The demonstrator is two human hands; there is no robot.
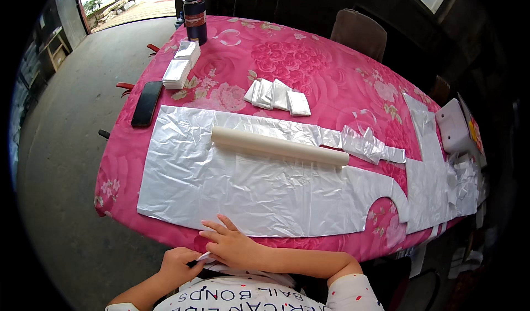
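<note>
My left hand (179,264) is closed at the table's near edge, just in front of my shirt. A small white and black thing (203,256) pokes out of its fingers, too small to name. Beside it my right hand (234,247) has its fingers stretched and spread, the lower ones close to that white tip. Beyond both hands a white plastic film bag (265,195) with a handle-shaped cutout lies flat and creased. Across this bag rests a cream-coloured roller tube (279,146). What my right thumb touches is hidden.
On the pink flowered tablecloth (320,51) are a dark phone (147,104), stacked white folded packets (176,73), a loose row of folded packets (279,97) and a dark flask (195,18). More plastic film (428,184) and a white container (455,128) are at the right.
</note>
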